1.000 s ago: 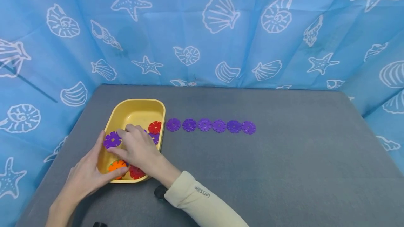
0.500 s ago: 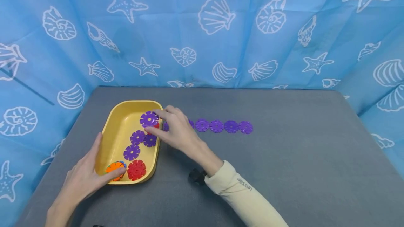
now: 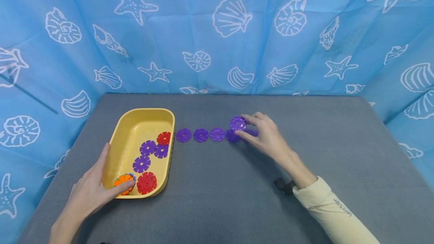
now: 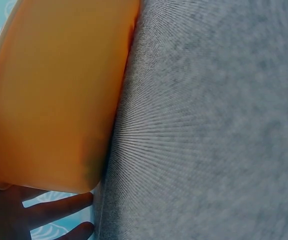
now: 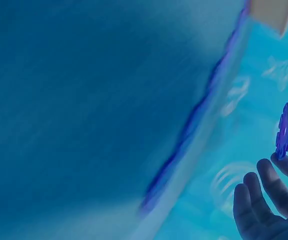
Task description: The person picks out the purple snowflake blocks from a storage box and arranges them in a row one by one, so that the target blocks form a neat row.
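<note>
My right hand [image 3: 268, 138] pinches a purple interlocking disc [image 3: 238, 123] between thumb and fingertips, above the right part of a row of purple discs [image 3: 201, 135] on the table. In the right wrist view the held disc [image 5: 284, 134] appears edge-on, with the other fingers spread apart. My left hand [image 3: 89, 183] rests against the near left corner of a yellow plastic bin [image 3: 114, 138]. Its thumb lies over the near rim and an orange disc [image 3: 123, 183]. The left wrist view shows straight, spread fingers [image 4: 59, 207] beside the bin's wall. My right hand hides part of the row.
Inside the bin lie several purple discs [image 3: 141, 163], a red disc [image 3: 164, 138] on the right and another red disc [image 3: 147, 183] near the front. The grey table [image 3: 220, 199] ends at a blue shell-printed curtain [image 3: 210, 29] behind and at the sides.
My right hand has lifted a purple disc out of the bin and carried it rightward over the row. My left hand stays at the bin's corner.
</note>
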`<move>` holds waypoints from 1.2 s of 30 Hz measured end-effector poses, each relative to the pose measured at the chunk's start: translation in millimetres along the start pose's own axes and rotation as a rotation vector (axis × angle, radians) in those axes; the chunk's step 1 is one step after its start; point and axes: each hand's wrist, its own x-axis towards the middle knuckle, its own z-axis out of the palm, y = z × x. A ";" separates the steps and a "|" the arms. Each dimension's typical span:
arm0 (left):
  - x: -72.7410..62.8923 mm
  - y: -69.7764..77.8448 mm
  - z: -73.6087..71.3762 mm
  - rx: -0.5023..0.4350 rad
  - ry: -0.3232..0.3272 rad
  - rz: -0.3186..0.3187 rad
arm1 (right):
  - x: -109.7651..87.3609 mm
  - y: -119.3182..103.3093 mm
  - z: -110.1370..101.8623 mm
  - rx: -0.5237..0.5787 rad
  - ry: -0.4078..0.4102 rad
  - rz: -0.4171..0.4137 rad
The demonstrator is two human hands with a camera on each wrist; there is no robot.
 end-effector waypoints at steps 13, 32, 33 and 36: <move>0.1 -0.4 0.5 -0.007 0.007 0.005 | -44.3 79.8 -39.2 -0.061 -0.083 0.160; -1.5 -0.9 2.5 -0.023 0.024 0.022 | -49.0 80.5 -48.6 -0.173 -0.233 0.263; -1.2 -0.9 2.5 -0.023 0.022 0.021 | -47.9 76.9 -48.8 -0.185 -0.228 0.262; -0.4 -0.9 2.4 -0.021 0.018 0.021 | -41.4 60.6 -48.9 -0.196 -0.201 0.248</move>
